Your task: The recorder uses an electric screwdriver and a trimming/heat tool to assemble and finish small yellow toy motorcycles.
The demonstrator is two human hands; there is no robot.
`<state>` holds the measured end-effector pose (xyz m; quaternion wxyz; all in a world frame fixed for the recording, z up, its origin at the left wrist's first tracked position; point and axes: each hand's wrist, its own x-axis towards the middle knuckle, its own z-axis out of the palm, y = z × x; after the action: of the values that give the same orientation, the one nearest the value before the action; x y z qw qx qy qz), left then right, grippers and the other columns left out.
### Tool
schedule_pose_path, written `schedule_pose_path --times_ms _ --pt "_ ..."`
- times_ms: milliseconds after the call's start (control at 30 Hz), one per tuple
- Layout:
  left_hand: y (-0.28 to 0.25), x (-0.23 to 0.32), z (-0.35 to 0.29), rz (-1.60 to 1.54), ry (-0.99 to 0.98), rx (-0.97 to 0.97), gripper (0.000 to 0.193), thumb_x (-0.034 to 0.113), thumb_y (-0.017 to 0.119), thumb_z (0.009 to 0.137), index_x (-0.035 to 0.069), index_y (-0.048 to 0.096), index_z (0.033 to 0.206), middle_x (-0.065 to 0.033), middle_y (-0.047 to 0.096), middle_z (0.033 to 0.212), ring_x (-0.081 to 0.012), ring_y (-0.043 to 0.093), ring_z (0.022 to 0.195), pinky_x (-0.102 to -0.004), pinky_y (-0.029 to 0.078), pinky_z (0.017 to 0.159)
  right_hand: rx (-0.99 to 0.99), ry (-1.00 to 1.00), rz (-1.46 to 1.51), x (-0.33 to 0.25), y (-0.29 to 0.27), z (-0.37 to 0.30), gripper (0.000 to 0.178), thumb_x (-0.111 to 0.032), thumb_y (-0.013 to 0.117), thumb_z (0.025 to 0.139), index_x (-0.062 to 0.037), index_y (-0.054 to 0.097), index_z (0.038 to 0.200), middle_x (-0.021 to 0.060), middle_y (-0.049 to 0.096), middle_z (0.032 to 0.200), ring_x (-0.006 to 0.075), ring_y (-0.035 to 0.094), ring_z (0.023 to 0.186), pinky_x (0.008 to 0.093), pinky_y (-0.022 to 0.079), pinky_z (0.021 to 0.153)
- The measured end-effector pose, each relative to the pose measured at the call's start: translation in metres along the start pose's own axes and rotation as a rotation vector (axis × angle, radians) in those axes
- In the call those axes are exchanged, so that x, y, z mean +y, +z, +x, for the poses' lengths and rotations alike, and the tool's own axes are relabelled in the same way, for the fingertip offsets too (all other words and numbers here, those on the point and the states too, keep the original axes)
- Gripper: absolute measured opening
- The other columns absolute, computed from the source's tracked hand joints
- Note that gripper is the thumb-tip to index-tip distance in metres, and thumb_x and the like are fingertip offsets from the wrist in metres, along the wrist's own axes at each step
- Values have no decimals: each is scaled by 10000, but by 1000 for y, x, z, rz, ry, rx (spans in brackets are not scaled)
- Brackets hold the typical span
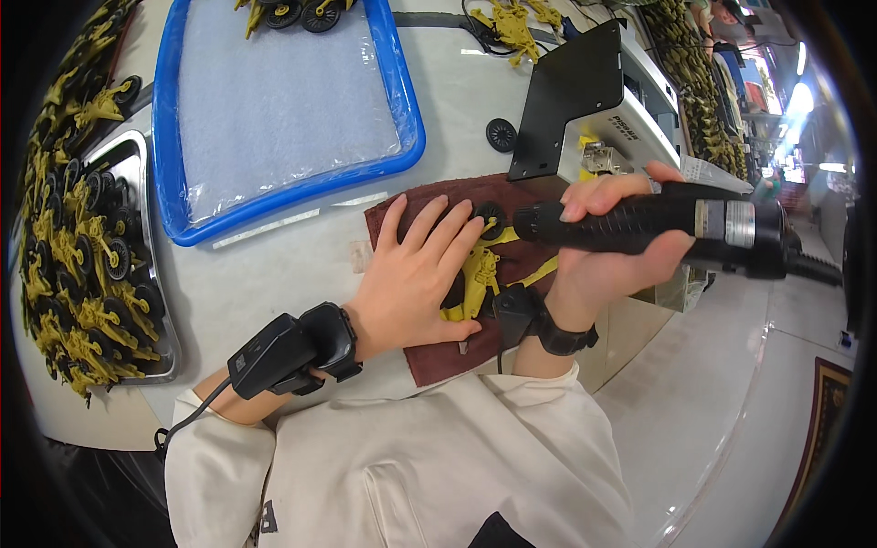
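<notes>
My right hand (pixel 607 224) is wrapped around a black electric screwdriver (pixel 639 221), held level with its tip pointing left. That tip is close to a black wheel (pixel 491 217) on a yellow plastic toy vehicle (pixel 480 274); whether they touch I cannot tell. My left hand (pixel 425 260) lies flat with fingers spread, its index fingertip near the wheel and its thumb along the toy's near side. Part of the toy is hidden under this hand. Beneath it is a dark red cloth (pixel 429 365). Both wrists carry black strapped-on devices.
At the left, a metal tray (pixel 164 338) is heaped with yellow toys with black wheels. A blue tray (pixel 416 137) lined with clear plastic stands ahead, toys at its far edge. A black-and-white box (pixel 571 100) stands beyond the screwdriver, a loose wheel (pixel 501 135) beside it.
</notes>
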<state>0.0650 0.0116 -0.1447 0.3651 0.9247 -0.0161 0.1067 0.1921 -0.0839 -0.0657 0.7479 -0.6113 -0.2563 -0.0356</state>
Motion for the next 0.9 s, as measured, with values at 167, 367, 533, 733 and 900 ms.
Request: schedule_pose_path --times_ms 167,367,533,733,900 --pt "-2 -1 2 -11 0 -2 951 478 756 556 26 392 1310 -156 384 1351 -337 336 1260 -554 196 1040 -39 30 42 7 -4 5 684 -680 482 788 -57 425 1063 75 499 614 191 468 454 331 394 488" --pt "-8 -4 9 0 10 -4 969 504 747 547 38 387 1318 -158 382 1359 -346 340 1258 -555 197 1030 -114 56 72 10 2 10 668 -693 558 734 -105 452 1032 56 490 626 180 470 465 316 387 492" --pt "-15 1 -1 0 -8 18 1021 535 742 546 0 357 1326 -178 380 1351 -351 328 1263 -560 160 1030 -197 120 171 10 6 4 701 -681 633 680 -104 425 1020 32 493 654 143 466 512 274 395 505" --pt "-19 29 -6 137 129 56 993 275 761 466 -32 340 1311 -185 369 1321 -322 397 1143 -503 216 1036 -33 -375 269 -33 -28 -27 607 -493 462 869 22 420 1187 25 466 670 123 423 563 246 365 544" --pt "-50 29 -17 213 172 170 940 207 732 509 -61 327 1314 -175 440 1200 -297 442 1055 -420 310 945 306 -486 284 -77 -17 -14 602 -668 379 836 -76 460 761 57 458 577 184 400 391 289 318 398"
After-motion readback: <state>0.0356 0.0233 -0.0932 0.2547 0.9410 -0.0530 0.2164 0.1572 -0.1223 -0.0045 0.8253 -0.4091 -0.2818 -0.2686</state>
